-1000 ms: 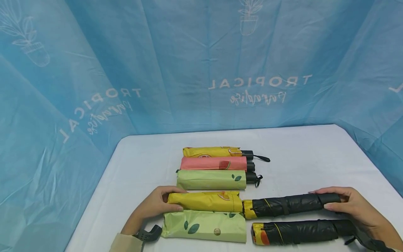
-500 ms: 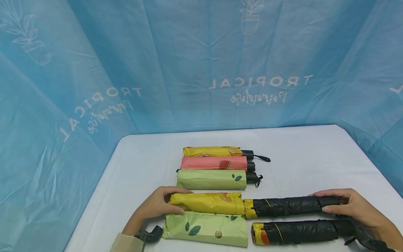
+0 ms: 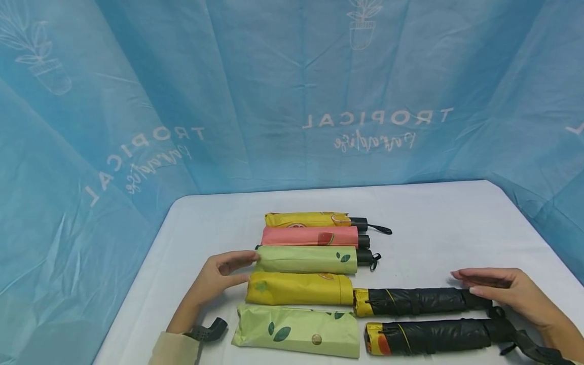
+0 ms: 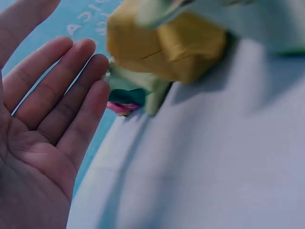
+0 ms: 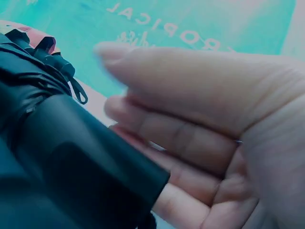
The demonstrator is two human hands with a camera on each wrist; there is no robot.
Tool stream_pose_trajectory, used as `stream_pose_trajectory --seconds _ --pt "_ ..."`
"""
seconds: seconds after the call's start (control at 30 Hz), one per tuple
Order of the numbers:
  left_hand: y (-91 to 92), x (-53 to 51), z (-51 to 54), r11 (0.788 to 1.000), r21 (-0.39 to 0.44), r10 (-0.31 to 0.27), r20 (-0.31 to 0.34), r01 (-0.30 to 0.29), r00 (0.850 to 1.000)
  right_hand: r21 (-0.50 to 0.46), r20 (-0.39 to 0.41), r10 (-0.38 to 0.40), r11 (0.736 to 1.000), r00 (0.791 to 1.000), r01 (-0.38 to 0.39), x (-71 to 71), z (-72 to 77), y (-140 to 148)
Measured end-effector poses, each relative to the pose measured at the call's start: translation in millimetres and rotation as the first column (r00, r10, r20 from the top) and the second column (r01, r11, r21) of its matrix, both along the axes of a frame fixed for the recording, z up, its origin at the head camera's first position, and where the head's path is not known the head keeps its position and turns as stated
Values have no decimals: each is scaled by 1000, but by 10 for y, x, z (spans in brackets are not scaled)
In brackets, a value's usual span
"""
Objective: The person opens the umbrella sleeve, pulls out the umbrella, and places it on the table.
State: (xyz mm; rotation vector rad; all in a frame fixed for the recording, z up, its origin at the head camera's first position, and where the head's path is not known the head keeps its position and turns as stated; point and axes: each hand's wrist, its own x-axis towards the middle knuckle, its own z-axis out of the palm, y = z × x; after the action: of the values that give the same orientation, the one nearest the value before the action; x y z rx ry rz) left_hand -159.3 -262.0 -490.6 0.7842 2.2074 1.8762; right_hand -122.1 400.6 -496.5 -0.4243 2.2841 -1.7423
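Observation:
My left hand (image 3: 224, 276) has straight fingers beside the left ends of the covered green umbrella (image 3: 305, 260) and a yellow umbrella cover (image 3: 298, 289). It holds nothing, as the empty palm in the left wrist view confirms. A folded black umbrella (image 3: 420, 301) lies end to end with the yellow cover. Around that umbrella's black handle (image 5: 90, 152) my right hand (image 3: 513, 291) hovers loosely, thumb and fingers apart. Nearer me lie a flat green cover (image 3: 296, 332) with leaf prints and another folded black umbrella (image 3: 433, 336) with a yellow and orange end.
Behind the green umbrella lie a covered pink umbrella (image 3: 310, 236) and a covered yellow umbrella (image 3: 307, 220), handles to the right. A white-topped table (image 3: 433, 218) carries everything. Blue printed cloth (image 3: 274, 101) hangs behind and at the sides.
My left hand has let go of the yellow cover and moved back and left; the cover shifted slightly away from me. My right hand has loosened from the black umbrella's handle and lifted slightly.

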Motion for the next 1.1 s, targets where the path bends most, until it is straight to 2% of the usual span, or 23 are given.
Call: stream_pose_trajectory --seconds 0.13,0.27,0.4,0.47,0.6,0.7,0.87,1.0,1.1 --pt "-28 -101 76 997 -41 64 -10 -64 998 53 -64 -59 997 996 62 -47 135 -46" --pt "-1 -211 135 990 -78 116 -15 -117 993 67 -142 -86 993 986 96 -149 394 -200" --pt "51 -286 164 985 -102 136 -18 -137 991 80 -199 -121 987 972 139 -295 696 -481" --pt "82 -313 165 985 -109 136 -10 -136 991 81 -227 -114 987 967 136 -381 814 -652" --pt "132 -367 138 986 -111 123 -3 -122 992 76 -245 -67 993 967 88 -569 925 -1055" --pt "167 -425 107 989 -96 108 -15 -109 994 87 -227 3 996 974 17 -738 872 -1361" --pt "234 -493 68 993 -78 81 -34 -83 996 75 -159 115 992 981 -104 -974 607 -1768" --pt "258 -497 37 993 -93 67 -49 -72 997 43 -122 181 983 976 -177 -1033 381 -1905" --pt "247 -481 10 991 -112 64 -60 -71 996 49 -105 199 980 974 -195 -1035 271 -1929"
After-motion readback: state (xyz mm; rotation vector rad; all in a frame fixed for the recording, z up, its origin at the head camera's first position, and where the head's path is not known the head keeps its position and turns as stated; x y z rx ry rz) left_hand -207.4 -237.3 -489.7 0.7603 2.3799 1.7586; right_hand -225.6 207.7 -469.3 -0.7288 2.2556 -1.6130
